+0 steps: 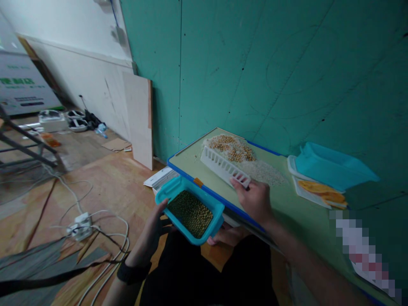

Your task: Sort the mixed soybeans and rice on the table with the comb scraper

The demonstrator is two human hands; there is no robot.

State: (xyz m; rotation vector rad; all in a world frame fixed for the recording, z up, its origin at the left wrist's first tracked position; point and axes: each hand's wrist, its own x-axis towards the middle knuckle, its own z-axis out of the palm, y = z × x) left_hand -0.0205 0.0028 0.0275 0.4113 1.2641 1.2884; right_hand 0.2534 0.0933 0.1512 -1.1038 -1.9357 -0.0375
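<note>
My left hand (158, 223) grips the near-left side of a teal plastic bin (219, 216), thumb on its rim. Dark green beans and yellowish beans (197, 219) lie side by side in it. The bin is held beside the table's blue edge, over my lap. On the table, my right hand (253, 197) is closed on the near end of a long white slotted plastic tray (219, 165). Its far end touches or nearly touches a spread pile of white rice-like grains (264, 170) mixed with yellow beans (231, 146).
Along the green wall, a second teal bin (334, 165) rests on a white tray (291, 168) with an orange-yellow cloth (321, 190). A power strip (81, 225) and loose cables lie on the floor at left. A board (138, 119) leans against the wall.
</note>
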